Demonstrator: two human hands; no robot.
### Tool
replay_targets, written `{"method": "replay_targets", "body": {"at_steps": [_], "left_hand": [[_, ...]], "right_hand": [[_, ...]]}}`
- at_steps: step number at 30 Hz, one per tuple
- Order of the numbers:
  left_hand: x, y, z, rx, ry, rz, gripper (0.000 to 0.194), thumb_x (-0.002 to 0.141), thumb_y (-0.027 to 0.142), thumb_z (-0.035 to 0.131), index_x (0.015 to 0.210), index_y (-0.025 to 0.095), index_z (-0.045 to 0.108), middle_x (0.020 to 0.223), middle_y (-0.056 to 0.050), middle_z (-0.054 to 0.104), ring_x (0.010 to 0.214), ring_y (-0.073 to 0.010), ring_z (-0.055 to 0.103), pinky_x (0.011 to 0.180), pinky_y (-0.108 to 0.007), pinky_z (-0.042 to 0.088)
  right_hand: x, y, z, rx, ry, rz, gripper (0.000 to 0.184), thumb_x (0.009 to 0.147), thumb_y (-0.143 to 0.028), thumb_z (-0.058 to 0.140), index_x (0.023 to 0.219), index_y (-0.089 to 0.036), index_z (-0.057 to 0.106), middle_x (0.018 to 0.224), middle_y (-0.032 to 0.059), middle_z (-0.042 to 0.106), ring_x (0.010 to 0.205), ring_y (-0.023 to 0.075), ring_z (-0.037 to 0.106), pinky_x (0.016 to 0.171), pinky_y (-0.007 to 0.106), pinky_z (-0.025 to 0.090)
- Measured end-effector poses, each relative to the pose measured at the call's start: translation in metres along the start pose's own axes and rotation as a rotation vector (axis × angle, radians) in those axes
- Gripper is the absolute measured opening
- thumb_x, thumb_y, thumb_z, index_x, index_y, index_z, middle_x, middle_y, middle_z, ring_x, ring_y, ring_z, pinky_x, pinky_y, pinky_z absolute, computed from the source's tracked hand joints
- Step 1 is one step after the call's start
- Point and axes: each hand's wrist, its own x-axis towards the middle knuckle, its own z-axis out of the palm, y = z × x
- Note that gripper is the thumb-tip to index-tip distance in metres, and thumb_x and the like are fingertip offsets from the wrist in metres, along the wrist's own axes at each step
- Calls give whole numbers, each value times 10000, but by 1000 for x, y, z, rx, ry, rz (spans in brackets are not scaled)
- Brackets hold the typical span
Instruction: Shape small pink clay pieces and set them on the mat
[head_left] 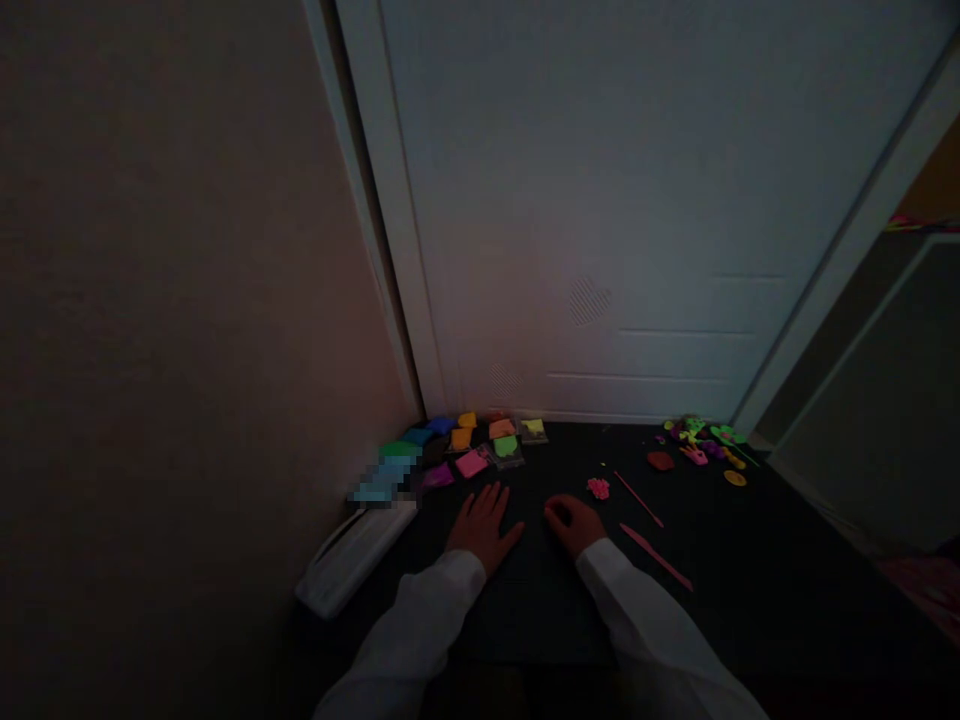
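Note:
My left hand (482,525) lies flat on the dark floor mat (750,590) with its fingers spread, holding nothing. Close to its right, my right hand (574,522) rests on the mat with its fingers curled under; whether anything is inside them is hidden in the dim light. Just beyond the right hand sits a small pink clay piece (598,488). Two thin pink modelling sticks (655,556) lie to the right of that hand. Both arms wear white sleeves.
Several coloured clay packets (480,440) lie by the white door (600,200) at the back left. A heap of small bright moulds and tools (701,445) sits at the back right. A white box (352,560) lies along the left wall.

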Motion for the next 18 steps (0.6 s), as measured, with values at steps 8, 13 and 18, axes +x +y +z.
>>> {"method": "replay_targets", "body": {"at_steps": [8, 13, 18], "left_hand": [[-37, 0, -5, 27, 23, 114, 532, 766, 477, 186, 1241, 237, 172, 1299, -28, 232, 1180, -184, 203, 939, -366, 191], [-56, -4, -10, 24, 18, 137, 542, 760, 487, 205, 1246, 267, 110, 1313, -4, 193, 1184, -174, 191, 946, -364, 179], [-5, -13, -1, 35, 23, -1, 566, 744, 526, 174, 1229, 238, 214, 1297, -33, 238, 1183, -187, 195, 942, -388, 167]], "right_hand": [[0, -6, -4, -22, 0, -18, 208, 716, -285, 417, 817, -186, 570, 738, 17, 586, 664, 125, 530, 627, 239, 414], [-2, -6, -3, -64, -28, -54, 196, 726, -275, 412, 818, -197, 565, 752, 15, 587, 672, 126, 527, 639, 243, 399], [-2, -7, -2, -76, -30, -80, 181, 716, -268, 431, 817, -197, 564, 754, 12, 586, 680, 125, 522, 652, 244, 388]]}}
